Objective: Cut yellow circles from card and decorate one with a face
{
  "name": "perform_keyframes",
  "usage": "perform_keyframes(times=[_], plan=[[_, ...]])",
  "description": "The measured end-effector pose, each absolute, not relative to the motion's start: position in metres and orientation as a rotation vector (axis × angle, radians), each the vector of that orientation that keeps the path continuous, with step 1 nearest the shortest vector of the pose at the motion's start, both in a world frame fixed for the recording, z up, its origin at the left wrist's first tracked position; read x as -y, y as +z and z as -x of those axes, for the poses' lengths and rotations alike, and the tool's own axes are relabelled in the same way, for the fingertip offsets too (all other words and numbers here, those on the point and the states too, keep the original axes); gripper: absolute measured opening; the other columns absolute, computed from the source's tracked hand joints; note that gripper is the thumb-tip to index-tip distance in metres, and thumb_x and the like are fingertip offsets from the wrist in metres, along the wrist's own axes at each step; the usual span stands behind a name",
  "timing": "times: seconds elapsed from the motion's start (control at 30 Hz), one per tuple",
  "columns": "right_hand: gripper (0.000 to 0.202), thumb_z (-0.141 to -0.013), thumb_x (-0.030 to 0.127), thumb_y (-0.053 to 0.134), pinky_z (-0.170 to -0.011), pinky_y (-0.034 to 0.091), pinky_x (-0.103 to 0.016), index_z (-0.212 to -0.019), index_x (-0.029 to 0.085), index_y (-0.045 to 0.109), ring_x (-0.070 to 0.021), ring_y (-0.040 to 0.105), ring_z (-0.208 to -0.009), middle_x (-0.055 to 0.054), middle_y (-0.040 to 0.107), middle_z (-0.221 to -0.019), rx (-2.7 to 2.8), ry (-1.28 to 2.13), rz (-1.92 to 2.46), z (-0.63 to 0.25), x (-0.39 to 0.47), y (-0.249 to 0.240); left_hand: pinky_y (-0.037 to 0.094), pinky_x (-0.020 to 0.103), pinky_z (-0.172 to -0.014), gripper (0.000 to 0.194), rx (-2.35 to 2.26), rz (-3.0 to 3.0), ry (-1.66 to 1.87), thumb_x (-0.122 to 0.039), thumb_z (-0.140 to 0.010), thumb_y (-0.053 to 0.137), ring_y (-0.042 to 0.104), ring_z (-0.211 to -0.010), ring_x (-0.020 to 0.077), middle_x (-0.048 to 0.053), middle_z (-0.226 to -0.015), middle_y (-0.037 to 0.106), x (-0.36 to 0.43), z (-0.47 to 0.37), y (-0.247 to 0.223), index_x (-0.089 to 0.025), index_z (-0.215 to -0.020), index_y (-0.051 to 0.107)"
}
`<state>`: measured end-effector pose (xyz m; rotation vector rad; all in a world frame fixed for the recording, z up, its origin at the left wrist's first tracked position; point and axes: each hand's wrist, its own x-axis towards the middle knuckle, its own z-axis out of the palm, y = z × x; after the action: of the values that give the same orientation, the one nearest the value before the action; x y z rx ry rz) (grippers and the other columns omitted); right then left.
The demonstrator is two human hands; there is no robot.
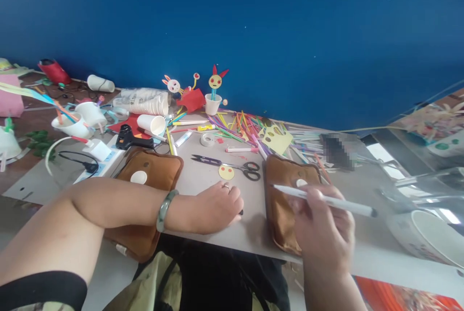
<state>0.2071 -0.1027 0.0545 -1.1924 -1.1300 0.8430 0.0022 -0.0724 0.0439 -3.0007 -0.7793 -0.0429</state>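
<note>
My right hand (324, 229) grips a slim white marker (348, 204) above a brown padded pouch (282, 219). The marker lies almost level, one end pointing left. My left hand (217, 207) is curled closed on the table, with a ring and a bangle; a small dark end shows by its fingers, and the rest is hidden. Beneath the left forearm is a second brown pouch (145, 241). Just beyond the left hand lies a yellow paper disc (226, 172) with two red dots. Touching or very near it are black-handled scissors (251, 171) and dark thread snips (206, 160).
A black glue gun (132, 138) and a power strip (112, 156) are at left. Paper cups (152, 124), pipe cleaners (232, 122) and a cut yellow sheet (277, 139) crowd the back. A white mug (429, 238) stands at right. A blue wall (232, 26) rises behind.
</note>
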Motion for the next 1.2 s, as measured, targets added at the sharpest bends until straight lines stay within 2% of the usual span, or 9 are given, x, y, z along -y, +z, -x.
perform_keyframes(times=[0.07,0.13,0.23,0.33,0.47,0.57,0.7,0.93,1.2], plan=[[0.018,-0.091,0.038,0.059,-0.056,0.040,-0.026,-0.083,0.023,0.058,-0.0124,0.049,-0.058,0.003,0.050,-0.062,1.126,0.816,1.231,-0.194,0.089,0.051,0.047,0.042,-0.084,0.029,0.769,2.902,-0.067,-0.034,-0.093,0.049,0.062,-0.105,0.0344,0.020,-0.101,0.066,0.068,-0.001,0.032,-0.009,-0.092,0.064],[0.019,-0.090,0.040,0.060,-0.055,0.041,-0.027,-0.083,0.022,0.060,-0.0129,0.051,-0.056,0.002,0.053,-0.061,1.220,0.817,1.254,-0.182,0.077,0.047,0.041,0.048,-0.097,0.035,0.800,2.836,-0.096,-0.039,-0.091,0.053,0.054,-0.120,0.0389,0.026,-0.118,0.063,0.064,0.000,0.020,-0.007,-0.100,0.065],[0.017,-0.091,0.038,0.058,-0.055,0.045,-0.027,-0.089,0.021,0.062,-0.0125,0.053,-0.053,0.002,0.057,-0.060,1.314,0.826,1.248,-0.168,0.064,0.039,0.034,0.050,-0.105,0.046,0.923,2.851,-0.076,-0.049,-0.083,0.062,0.052,-0.125,0.0395,0.027,-0.130,0.058,0.061,-0.002,0.005,-0.008,-0.104,0.067],[0.014,-0.090,0.033,0.059,-0.055,0.048,-0.028,-0.091,0.020,0.063,-0.0114,0.054,-0.050,0.001,0.063,-0.063,1.334,0.766,1.255,-0.163,0.057,0.028,0.032,0.053,-0.107,0.049,0.917,2.932,-0.038,-0.051,-0.086,0.059,0.050,-0.127,0.0387,0.022,-0.128,0.061,0.061,-0.005,-0.002,-0.010,-0.111,0.068],[0.010,-0.085,0.028,0.063,-0.050,0.048,-0.026,-0.088,0.019,0.064,-0.0113,0.055,-0.049,0.000,0.065,-0.065,1.347,0.620,1.345,-0.169,0.053,0.007,0.032,0.054,-0.107,0.054,0.895,2.953,-0.015,-0.047,-0.088,0.057,0.051,-0.126,0.0389,0.026,-0.136,0.055,0.068,-0.004,-0.002,-0.006,-0.124,0.061],[0.010,-0.083,0.026,0.064,-0.051,0.050,-0.027,-0.089,0.019,0.064,-0.0118,0.057,-0.049,0.000,0.066,-0.066,1.394,0.543,1.417,-0.175,0.054,-0.009,0.034,0.052,-0.106,0.049,0.932,2.921,-0.052,-0.045,-0.090,0.054,0.053,-0.125,0.0379,0.026,-0.133,0.057,0.073,0.000,-0.010,-0.005,-0.116,0.065],[0.009,-0.084,0.027,0.063,-0.052,0.050,-0.027,-0.089,0.020,0.063,-0.0136,0.060,-0.054,0.000,0.066,-0.066,1.456,0.546,1.433,-0.175,0.052,-0.022,0.038,0.049,-0.103,0.048,0.927,2.902,-0.133,-0.042,-0.092,0.049,0.053,-0.125,0.0347,0.026,-0.138,0.053,0.080,0.003,-0.028,-0.005,-0.122,0.061],[0.005,-0.087,0.025,0.058,-0.048,0.047,-0.025,-0.085,0.021,0.057,-0.0109,0.055,-0.048,0.001,0.064,-0.065,1.456,0.640,1.400,-0.169,0.048,-0.025,0.028,0.055,-0.110,0.060,0.943,2.818,-0.069,-0.053,-0.086,0.056,0.049,-0.128,0.0426,0.034,-0.134,0.053,0.073,-0.001,-0.015,0.000,-0.114,0.062],[0.007,-0.086,0.026,0.059,-0.046,0.047,-0.025,-0.085,0.021,0.056,-0.0110,0.055,-0.046,0.001,0.064,-0.063,1.400,0.630,1.449,-0.170,0.046,-0.027,0.022,0.058,-0.113,0.060,0.996,2.854,-0.083,-0.062,-0.080,0.059,0.048,-0.130,0.0449,0.031,-0.134,0.054,0.067,-0.003,-0.019,-0.007,-0.102,0.064]])
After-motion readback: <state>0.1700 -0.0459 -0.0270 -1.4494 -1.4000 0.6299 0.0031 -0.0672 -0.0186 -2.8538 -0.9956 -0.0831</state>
